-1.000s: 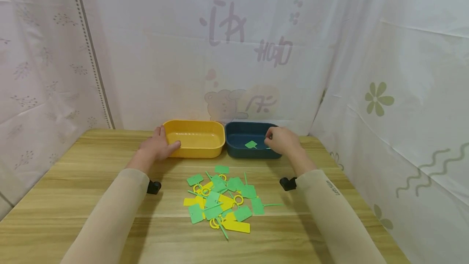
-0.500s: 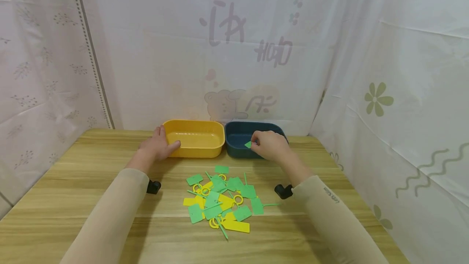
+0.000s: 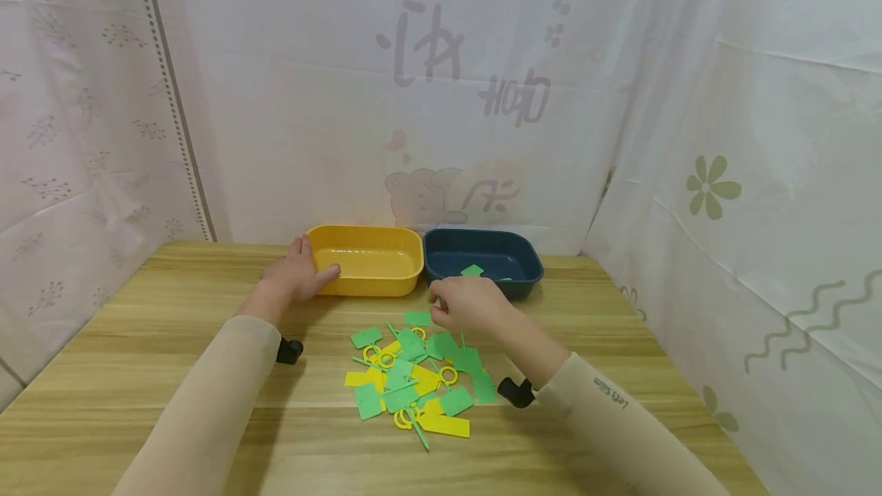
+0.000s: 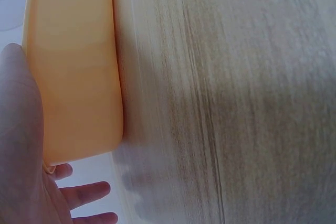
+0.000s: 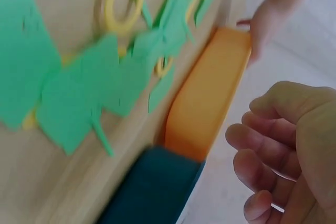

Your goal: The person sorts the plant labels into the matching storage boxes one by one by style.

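Note:
My left hand [image 3: 295, 274] rests on the left end of a yellow bin [image 3: 368, 286]. Its thumb lies over the near rim, and in the left wrist view the other fingers [image 4: 86, 193] stretch straight past the corner. Over the far side of a pile hovers my right hand [image 3: 472, 303], its fingers loosely curled around nothing. The pile mixes green plant labels [image 3: 457, 402] with pointed stems and yellow ring-topped tags [image 3: 446, 425]. A dark blue bin [image 3: 527, 288] touches the yellow one; a green label [image 3: 472, 271] shows inside it. The yellow bin has nothing visible in it.
A wooden table [image 3: 172, 343] carries the bins near its back edge and the pile in front of them. White patterned curtains [image 3: 331, 121] hang behind and at both sides. A black wrist mount [image 3: 517, 392] sits under each forearm.
My right hand has moved from the dark blue bin left and toward me, to the pile's far side. The left hand and both bins stay in place.

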The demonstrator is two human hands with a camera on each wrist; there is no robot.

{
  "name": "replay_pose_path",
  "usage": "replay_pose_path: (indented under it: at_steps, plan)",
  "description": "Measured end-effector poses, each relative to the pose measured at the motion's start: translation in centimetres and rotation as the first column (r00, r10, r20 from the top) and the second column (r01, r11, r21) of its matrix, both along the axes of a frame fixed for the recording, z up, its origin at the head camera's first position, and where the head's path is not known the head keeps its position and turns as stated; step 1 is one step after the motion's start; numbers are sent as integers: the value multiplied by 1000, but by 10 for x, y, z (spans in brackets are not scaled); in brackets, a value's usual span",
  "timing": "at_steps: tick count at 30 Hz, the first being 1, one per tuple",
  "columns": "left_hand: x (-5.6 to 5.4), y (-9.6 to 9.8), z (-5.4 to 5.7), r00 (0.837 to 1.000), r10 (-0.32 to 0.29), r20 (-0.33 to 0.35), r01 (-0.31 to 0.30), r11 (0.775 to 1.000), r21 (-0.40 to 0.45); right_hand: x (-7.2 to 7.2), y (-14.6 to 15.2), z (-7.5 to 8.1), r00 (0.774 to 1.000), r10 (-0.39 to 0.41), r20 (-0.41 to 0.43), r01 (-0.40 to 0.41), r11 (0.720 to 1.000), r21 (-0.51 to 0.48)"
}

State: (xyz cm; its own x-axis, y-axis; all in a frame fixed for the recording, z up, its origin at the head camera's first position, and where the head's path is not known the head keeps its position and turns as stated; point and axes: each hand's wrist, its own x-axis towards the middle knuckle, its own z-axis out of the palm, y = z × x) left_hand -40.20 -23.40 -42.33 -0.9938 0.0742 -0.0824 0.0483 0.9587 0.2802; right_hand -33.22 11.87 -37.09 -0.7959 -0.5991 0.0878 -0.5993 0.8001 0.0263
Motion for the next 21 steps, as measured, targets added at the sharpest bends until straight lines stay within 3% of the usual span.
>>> replay_pose_path:
  at_steps: [11,21]
  plan:
    - [1,0,2,1000,1,1,-1,1000,9,25,-17,-18,985,139,100,-146,987,69]
    - [-1,-1,-2,1000,-2,-3,2,1000,-1,39,-21,-27,923,304,236,-327,943,62]
